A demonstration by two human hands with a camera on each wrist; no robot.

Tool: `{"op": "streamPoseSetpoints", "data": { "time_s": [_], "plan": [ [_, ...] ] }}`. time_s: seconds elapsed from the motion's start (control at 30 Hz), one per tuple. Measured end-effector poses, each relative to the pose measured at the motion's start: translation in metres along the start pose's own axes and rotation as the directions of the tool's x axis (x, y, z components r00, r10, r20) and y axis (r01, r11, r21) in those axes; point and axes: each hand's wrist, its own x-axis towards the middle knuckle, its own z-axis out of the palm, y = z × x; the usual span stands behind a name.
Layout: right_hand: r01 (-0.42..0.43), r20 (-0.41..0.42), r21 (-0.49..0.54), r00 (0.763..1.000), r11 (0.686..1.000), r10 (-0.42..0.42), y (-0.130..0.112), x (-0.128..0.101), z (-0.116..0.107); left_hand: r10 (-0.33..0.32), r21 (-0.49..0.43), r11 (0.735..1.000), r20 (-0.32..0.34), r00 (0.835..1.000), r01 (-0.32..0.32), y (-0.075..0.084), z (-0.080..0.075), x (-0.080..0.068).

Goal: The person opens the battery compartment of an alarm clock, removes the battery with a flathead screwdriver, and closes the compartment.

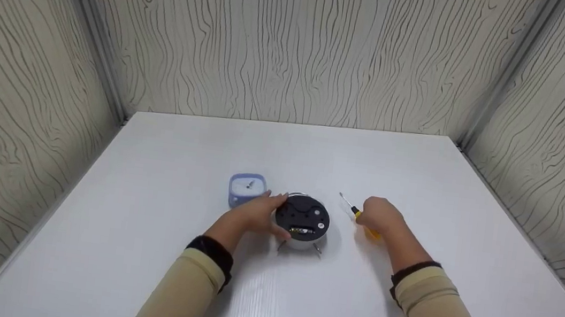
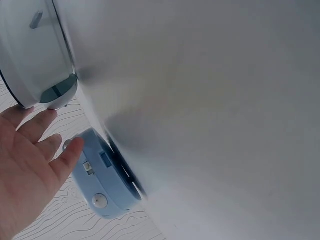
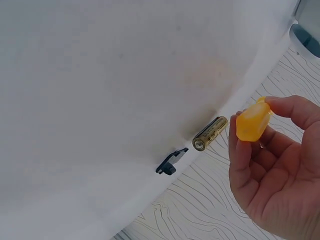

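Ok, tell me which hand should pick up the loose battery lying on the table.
Right. The right hand is nearest the battery, though it pinches the yellow screwdriver handle. The left hand rests on the round clock.

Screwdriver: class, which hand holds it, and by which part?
The right hand pinches the screwdriver by its yellow handle, between thumb and fingers; the metal shaft points away, free.

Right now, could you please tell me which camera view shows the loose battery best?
The right wrist view: the battery lies plainly on the white table beside a small black cover. In the head view the right hand hides that spot; the left wrist view misses it.
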Motion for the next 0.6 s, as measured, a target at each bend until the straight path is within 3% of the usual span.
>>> {"op": "streamPoseSetpoints", "data": {
  "time_s": [0.23, 0.43, 0.6],
  "plan": [
    [0.165, -0.045, 0.016, 0.985, 0.986, -0.164, -0.007, -0.008, -0.016, 0.007, 0.004, 1.000, -0.003, 1.000, -0.007, 0.000, 0.000, 0.000],
    [0.280, -0.008, 0.118, 0.960, 0.953, -0.281, -0.017, -0.024, -0.028, -0.020, -0.001, 1.000, 0.001, 1.000, 0.020, 0.002, 0.000, -0.001],
    [0.349, -0.001, 0.143, 0.936, 0.926, -0.352, -0.025, -0.034, -0.035, -0.025, 0.003, 1.000, 0.004, 1.000, 0.025, 0.002, 0.000, 0.000]
  ]
}}
